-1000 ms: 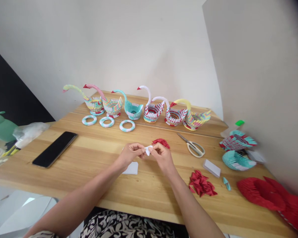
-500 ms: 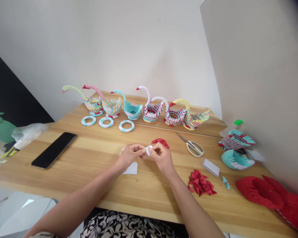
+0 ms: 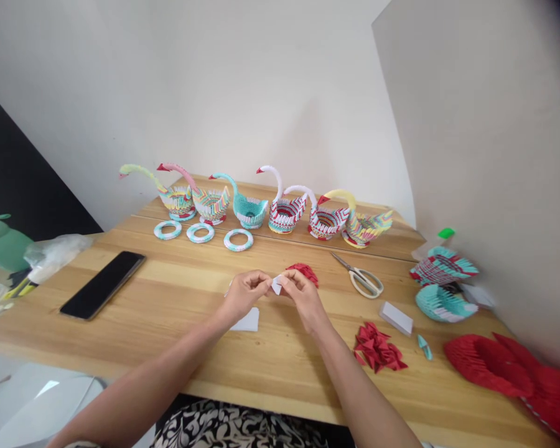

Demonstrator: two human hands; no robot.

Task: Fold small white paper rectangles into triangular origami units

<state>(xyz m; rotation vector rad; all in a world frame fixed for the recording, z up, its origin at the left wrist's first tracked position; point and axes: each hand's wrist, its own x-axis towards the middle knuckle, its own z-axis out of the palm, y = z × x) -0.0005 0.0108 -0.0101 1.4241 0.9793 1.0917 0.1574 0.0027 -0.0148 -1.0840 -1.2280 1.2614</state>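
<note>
Left hand (image 3: 244,295) and right hand (image 3: 303,295) each keep a closed fingertip grip on a small white folded paper piece (image 3: 277,285), pinched between them just above the pale, grained wooden surface (image 3: 177,311), near crisp red folded triangles (image 3: 377,350).

Small white folded paper piece (image 3: 277,285)

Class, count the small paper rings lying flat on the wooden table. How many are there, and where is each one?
3. They lie in a row before the paper swans: the left ring, the middle ring and the right ring. None seems hidden.
</note>
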